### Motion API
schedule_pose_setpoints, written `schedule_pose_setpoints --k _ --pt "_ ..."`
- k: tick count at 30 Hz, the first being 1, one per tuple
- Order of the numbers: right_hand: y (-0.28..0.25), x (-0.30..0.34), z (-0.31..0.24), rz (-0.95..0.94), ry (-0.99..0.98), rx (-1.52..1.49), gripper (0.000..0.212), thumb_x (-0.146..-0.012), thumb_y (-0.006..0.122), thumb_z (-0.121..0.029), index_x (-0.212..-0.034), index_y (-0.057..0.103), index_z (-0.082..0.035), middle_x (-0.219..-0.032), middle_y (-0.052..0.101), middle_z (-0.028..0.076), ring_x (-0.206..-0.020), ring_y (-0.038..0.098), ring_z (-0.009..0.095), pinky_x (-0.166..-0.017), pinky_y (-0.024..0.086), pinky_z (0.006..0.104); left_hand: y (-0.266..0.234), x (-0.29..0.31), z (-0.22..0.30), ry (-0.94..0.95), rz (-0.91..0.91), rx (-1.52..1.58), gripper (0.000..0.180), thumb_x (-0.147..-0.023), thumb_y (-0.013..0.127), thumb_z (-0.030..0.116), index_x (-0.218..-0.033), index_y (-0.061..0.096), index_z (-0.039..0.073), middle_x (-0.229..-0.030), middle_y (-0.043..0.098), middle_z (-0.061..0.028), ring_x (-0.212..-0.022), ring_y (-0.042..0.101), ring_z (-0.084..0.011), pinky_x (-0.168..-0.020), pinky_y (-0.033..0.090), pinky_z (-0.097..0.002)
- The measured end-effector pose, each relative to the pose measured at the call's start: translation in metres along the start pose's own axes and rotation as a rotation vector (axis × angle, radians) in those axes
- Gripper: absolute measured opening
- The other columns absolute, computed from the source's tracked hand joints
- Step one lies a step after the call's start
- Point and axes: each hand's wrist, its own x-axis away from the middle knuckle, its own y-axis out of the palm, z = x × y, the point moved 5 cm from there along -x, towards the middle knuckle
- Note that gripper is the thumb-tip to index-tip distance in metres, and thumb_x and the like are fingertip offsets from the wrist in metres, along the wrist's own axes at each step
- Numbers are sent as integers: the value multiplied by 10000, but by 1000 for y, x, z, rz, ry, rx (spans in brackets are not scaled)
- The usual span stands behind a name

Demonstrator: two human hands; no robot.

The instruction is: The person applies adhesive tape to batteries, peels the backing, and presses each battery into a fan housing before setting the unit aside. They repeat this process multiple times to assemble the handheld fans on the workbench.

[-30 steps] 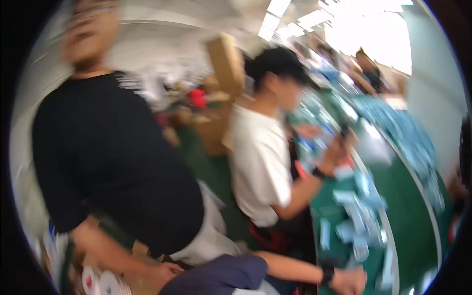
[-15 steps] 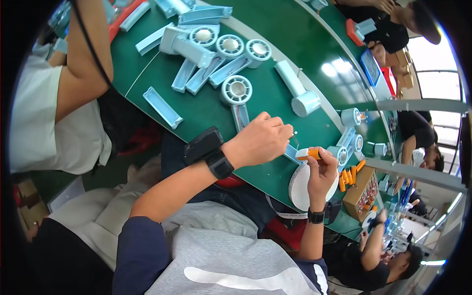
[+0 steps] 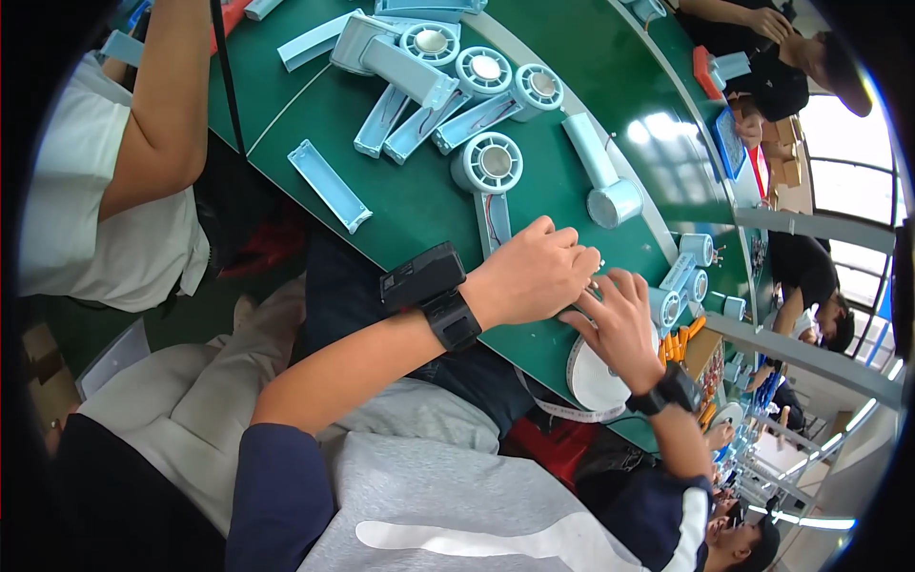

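Observation:
My left hand (image 3: 536,274) is closed in a pinch above the green table, its fingertips on something small and pale that I cannot make out. Close against it, my right hand (image 3: 621,329) has its fingers bent inward and their tips meeting the left fingertips; whatever lies between them is hidden. Just beyond the left hand is a light-blue fan body (image 3: 495,164) with a round grille and an opened handle. A red wire shows in that handle, whose lower end the hand covers. Beneath my right hand sits a white roll of tape (image 3: 593,377), partly covered.
Several blue fan bodies (image 3: 484,71) are heaped at the far side, with an empty handle shell (image 3: 329,186) nearer left. Another fan (image 3: 613,202) lies right of centre. Orange cylinders (image 3: 679,341) and a cardboard box (image 3: 707,355) are at right. A co-worker's arm (image 3: 167,105) is at left.
My right hand has moved up to my left fingertips. The orange-and-white cylinder it held no longer shows. The view has shifted, so the table's things appear a little displaced.

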Motion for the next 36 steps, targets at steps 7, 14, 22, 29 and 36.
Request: schedule_pose_setpoints --k 7,14,22,29,36 --pt "-8 7 13 -120 -118 -180 314 -835 758 -202 -1120 675 -100 -1049 633 95 -1000 566 294 -864 448 413 -9 1 5 -61 -63 36 203 -828 710 231 -898 623 61 -944 598 -57 -952 570 -235 -794 434 -383" --pt "-30 169 74 500 665 -357 170 -911 646 -28 -1081 649 -23 -1085 654 134 -893 625 276 -745 503 340 -42 -54 5 -31 -41 19 231 -792 745 179 -968 664 54 -969 628 -106 -955 580 -299 -803 454 -419" --pt "48 299 72 595 1297 -280 220 -875 681 -40 -1093 656 -30 -1047 655 113 -934 629 301 -750 508 379 19 -189 -174 -534 -91 -563 446 -825 721 417 -1047 661 35 -1056 650 -133 -997 597 -371 -873 478 -493" --pt "55 268 99 477 867 17 348 -818 730 -77 -1129 595 2 -1095 597 140 -1040 566 327 -882 485 384 46 -152 29 167 94 -219 400 -784 787 280 -1075 636 52 -1104 628 -119 -1064 566 -335 -972 397 -467" --pt "67 271 88 418 890 216 200 -848 675 -117 -975 555 -18 -924 530 108 -895 534 271 -817 478 379 89 -19 162 413 -659 -41 837 -656 858 441 -1336 554 60 -1195 625 -108 -1191 520 -304 -1039 349 -498"
